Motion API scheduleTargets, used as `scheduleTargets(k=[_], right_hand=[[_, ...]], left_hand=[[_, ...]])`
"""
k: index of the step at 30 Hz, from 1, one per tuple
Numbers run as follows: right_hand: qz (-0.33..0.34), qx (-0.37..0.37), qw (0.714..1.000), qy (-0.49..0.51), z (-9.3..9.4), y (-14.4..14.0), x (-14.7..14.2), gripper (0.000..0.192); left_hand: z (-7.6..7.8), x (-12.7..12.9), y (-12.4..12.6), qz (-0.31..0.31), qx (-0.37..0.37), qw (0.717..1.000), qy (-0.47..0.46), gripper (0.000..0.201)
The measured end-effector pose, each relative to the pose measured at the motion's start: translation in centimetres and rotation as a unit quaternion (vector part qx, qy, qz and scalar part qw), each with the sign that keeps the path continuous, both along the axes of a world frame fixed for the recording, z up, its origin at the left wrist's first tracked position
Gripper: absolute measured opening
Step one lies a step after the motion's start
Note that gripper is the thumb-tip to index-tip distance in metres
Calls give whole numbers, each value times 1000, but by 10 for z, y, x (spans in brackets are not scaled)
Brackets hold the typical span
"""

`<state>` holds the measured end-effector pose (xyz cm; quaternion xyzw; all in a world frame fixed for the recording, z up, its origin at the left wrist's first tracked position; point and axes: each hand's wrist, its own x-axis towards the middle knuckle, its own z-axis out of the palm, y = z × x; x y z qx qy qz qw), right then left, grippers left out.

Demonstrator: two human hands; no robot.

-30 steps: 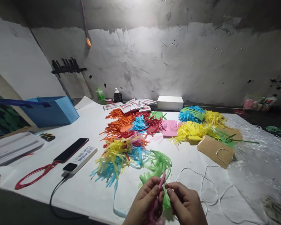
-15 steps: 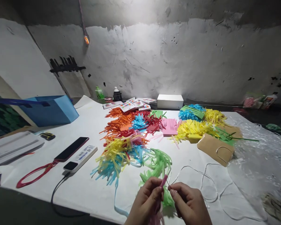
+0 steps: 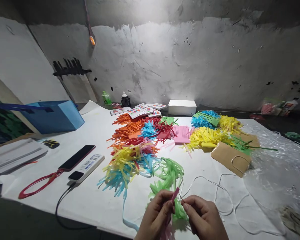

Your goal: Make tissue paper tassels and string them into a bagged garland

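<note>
Head view: left hand (image 3: 159, 210) grip closed round pink paper (image 3: 175, 193); facing right hand (image 3: 203, 211) pinches thin dark piece (image 3: 181, 198).

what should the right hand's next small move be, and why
Probably guide the thin needle-like piece in the right hand to the tip of the pink strip: the left hand grips that strip with its tip sticking up, and the piece is close beside it; whether they touch is unclear.

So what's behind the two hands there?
Beyond and between the left hand and the right hand, green streamers show, with white string to the right. What lies directly behind the hands is covered and can't be seen.
</note>
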<state>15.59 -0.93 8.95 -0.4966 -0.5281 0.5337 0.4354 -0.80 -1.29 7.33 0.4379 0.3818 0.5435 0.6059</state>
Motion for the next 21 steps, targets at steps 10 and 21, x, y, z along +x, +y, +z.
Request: scheduleTargets(k=[10, 21], right_hand=[[17, -19, 1000, 14, -1, 2, 1, 49], [83, 3, 997, 6, -8, -1, 10, 54]], left_hand=[[-11, -8, 1, 15, 89, 990, 111, 27], [-4, -21, 4, -119, 62, 985, 105, 30]])
